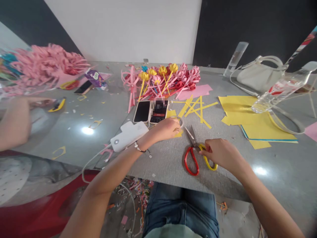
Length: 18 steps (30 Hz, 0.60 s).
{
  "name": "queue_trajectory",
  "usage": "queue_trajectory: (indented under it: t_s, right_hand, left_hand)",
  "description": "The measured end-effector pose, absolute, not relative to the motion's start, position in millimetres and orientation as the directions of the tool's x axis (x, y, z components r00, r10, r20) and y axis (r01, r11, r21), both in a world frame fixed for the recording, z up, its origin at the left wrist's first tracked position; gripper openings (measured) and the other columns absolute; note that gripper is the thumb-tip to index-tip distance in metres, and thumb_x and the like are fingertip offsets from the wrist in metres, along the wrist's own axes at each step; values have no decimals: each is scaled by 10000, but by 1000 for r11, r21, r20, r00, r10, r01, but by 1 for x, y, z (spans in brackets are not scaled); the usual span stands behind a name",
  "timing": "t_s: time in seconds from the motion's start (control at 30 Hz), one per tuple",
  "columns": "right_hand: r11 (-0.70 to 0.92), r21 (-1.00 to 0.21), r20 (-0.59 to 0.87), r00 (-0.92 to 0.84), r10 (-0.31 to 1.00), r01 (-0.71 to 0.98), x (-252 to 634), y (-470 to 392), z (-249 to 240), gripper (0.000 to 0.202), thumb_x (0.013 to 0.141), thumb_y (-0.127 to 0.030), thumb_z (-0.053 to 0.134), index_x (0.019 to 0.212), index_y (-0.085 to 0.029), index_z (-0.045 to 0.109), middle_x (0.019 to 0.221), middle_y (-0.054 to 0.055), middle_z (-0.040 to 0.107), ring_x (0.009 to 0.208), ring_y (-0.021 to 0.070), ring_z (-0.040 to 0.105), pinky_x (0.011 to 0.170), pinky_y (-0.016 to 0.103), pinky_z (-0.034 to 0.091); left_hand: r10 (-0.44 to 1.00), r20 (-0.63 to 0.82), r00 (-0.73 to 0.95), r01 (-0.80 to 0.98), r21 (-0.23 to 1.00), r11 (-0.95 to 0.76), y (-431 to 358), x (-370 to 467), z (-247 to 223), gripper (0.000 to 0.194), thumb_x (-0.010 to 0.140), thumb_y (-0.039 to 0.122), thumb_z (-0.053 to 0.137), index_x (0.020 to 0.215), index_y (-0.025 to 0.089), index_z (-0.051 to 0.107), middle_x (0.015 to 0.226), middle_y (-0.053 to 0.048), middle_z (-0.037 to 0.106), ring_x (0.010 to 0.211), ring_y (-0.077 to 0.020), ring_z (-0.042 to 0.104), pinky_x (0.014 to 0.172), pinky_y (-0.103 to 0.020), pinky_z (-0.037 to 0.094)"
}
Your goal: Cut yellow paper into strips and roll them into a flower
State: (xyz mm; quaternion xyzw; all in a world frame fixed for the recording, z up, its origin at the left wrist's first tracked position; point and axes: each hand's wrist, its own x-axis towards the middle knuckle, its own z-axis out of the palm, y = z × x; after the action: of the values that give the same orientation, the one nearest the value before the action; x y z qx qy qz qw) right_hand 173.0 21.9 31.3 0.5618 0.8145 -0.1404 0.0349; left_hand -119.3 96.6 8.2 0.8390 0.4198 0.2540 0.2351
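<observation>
My left hand (pixel 168 128) is closed with curled fingers, low over the table by some yellow paper scraps (pixel 178 134). A thin pale ring (pixel 182 121), perhaps a roll of clear tape, shows just behind its fingertips; what the fingers hold is hidden. My right hand (pixel 221 154) pinches the yellow handle of a pair of scissors (pixel 194 142). Their other handle is red, and the blades stand slightly apart, pointing away from me. Beyond the hands lie loose yellow paper strips (pixel 195 106) and a pile of pink, red and yellow paper flowers (pixel 182 77).
Two phones (pixel 142 111) and a white power bank (pixel 129 135) with a cable lie left of centre. At right are yellow paper sheets (pixel 264 127), a plastic bottle (pixel 277 91) and a white handbag (pixel 257 74). Another person's arm (pixel 16 120) rests at left near pink paper flowers (pixel 49 62).
</observation>
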Motion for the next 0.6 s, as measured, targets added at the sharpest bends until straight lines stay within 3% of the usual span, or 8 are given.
queue_trajectory:
  t_s: [0.1,0.2,0.27,0.37,0.47,0.6]
  right_hand:
    - [294,-246,-162,-338,927,924,181,27,31,430,947,-540,705,671,-231,588,620,30,628,556,179,532,533,313,255]
    - [284,-442,9,-313,950,851,183,35,30,428,1007,-571,617,747,-233,653,640,25,655,565,174,567,548,309,342]
    - [238,-658,64,-262,963,714,180,41,29,427,1039,-585,561,866,-224,711,721,39,712,624,180,640,591,304,441]
    - [22,-940,-65,-239,969,342,173,46,28,497,1006,-668,583,1020,-201,750,946,93,785,769,199,737,669,311,563]
    - [-149,-988,-155,-288,945,42,170,46,29,497,934,-676,693,1057,-201,769,1032,101,782,819,186,738,684,296,585]
    - [-115,-993,-105,-277,955,-19,170,42,29,351,874,-558,817,937,-215,777,875,36,735,692,137,645,589,260,513]
  left_hand:
    - [809,268,523,630,518,-579,97,-107,-4,193,891,160,612,739,176,730,833,-74,736,822,-188,694,803,-322,538]
    - [774,365,518,615,470,-633,95,-107,0,218,967,181,577,881,180,777,938,-83,783,913,-205,728,835,-335,538]
    - [741,428,517,569,475,-671,90,-107,9,217,1012,218,575,986,202,790,1025,-78,804,985,-203,744,875,-337,545]
    - [659,502,560,428,506,-749,75,-100,20,206,1043,263,587,1058,228,790,1093,-81,809,1049,-199,746,931,-346,565]
    - [561,499,661,291,519,-804,61,-89,20,219,1050,255,580,1112,233,789,1161,-98,800,1103,-213,733,991,-382,579]
    - [505,465,727,199,562,-803,55,-79,14,228,1059,251,581,1134,225,795,1209,-114,788,1164,-226,721,1042,-416,575]
